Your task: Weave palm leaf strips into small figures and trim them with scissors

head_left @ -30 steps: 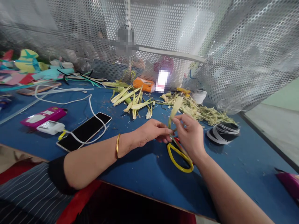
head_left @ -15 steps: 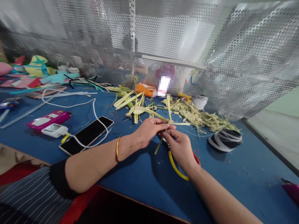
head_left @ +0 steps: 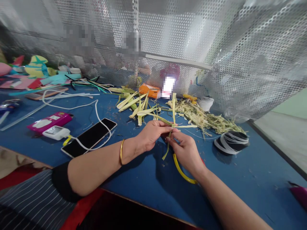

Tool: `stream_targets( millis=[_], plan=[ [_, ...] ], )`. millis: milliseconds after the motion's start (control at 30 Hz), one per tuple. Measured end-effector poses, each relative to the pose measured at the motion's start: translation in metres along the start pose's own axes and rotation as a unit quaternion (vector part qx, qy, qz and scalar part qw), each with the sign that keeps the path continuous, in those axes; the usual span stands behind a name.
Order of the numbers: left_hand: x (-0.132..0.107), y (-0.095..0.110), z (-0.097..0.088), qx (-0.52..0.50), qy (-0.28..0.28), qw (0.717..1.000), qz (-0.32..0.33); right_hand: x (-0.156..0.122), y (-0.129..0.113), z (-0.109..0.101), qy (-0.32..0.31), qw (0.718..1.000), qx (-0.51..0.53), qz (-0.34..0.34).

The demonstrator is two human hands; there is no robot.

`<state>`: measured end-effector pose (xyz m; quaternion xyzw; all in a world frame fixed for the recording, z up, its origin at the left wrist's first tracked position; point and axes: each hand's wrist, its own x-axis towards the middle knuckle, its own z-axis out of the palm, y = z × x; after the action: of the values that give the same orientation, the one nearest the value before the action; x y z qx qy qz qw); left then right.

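Observation:
Pale yellow-green leaf strips [head_left: 174,108] cross at a small knot [head_left: 173,126], with one end upright, one pointing left, one right and one hanging below. My left hand [head_left: 153,134] is closed, pinching them at the crossing between thumb and fingers. Close against it, my right hand [head_left: 184,150] also has its thumb and fingers pressed together at the strips, by the hanging end [head_left: 165,155]. Its exact fingertip contact is partly hidden. Beneath my right hand lies a tool with curved yellow [head_left: 181,174] and red handles, mostly covered.
Loose leaf strips [head_left: 130,103] and a shredded fibre pile [head_left: 203,115] lie beyond my hands. At right sits a black spool of white thread [head_left: 231,142]. A phone [head_left: 90,137], white cable [head_left: 97,111] and magenta box [head_left: 50,123] are left. Perforated mesh [head_left: 175,38] rises behind.
The hanging strip end has swung right and now points more steeply down. My right fingers have shifted slightly up at the knot; my left hand stays nearly in place.

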<state>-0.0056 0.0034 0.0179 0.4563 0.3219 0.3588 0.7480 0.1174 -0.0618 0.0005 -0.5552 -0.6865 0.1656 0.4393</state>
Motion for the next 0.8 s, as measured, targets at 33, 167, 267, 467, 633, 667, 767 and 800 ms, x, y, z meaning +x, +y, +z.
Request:
stream_targets(
  millis=[33, 167, 267, 467, 633, 667, 767, 800],
  plan=[
    [0.000, 0.000, 0.000, -0.001, 0.000, 1.000, -0.004, 0.000, 0.001, 0.000, 0.001, 1.000, -0.008, -0.009],
    [0.000, -0.001, 0.000, -0.005, -0.004, 1.000, -0.009, 0.002, 0.005, 0.000, 0.004, 0.998, -0.047, -0.043],
    [0.000, 0.002, -0.001, -0.005, -0.003, 1.000, -0.016, 0.001, 0.005, 0.001, -0.009, 0.996, -0.073, -0.050],
    [-0.001, 0.011, -0.005, 0.007, -0.009, 1.000, -0.010, -0.001, -0.002, -0.009, 0.064, 0.965, -0.244, -0.072],
    [-0.003, 0.013, -0.005, 0.063, 0.003, 0.998, 0.013, 0.007, 0.004, -0.022, 0.141, 0.921, -0.347, -0.108],
    [-0.004, 0.013, -0.005, 0.082, 0.013, 0.996, 0.022, 0.008, 0.006, -0.022, 0.118, 0.924, -0.346, -0.110],
    [-0.003, 0.013, -0.004, 0.149, 0.048, 0.986, 0.058, 0.007, 0.006, -0.019, 0.060, 0.935, -0.328, -0.117],
    [-0.003, 0.013, -0.004, 0.171, 0.057, 0.981, 0.069, 0.005, 0.005, -0.018, 0.054, 0.938, -0.323, -0.118]
  ],
)
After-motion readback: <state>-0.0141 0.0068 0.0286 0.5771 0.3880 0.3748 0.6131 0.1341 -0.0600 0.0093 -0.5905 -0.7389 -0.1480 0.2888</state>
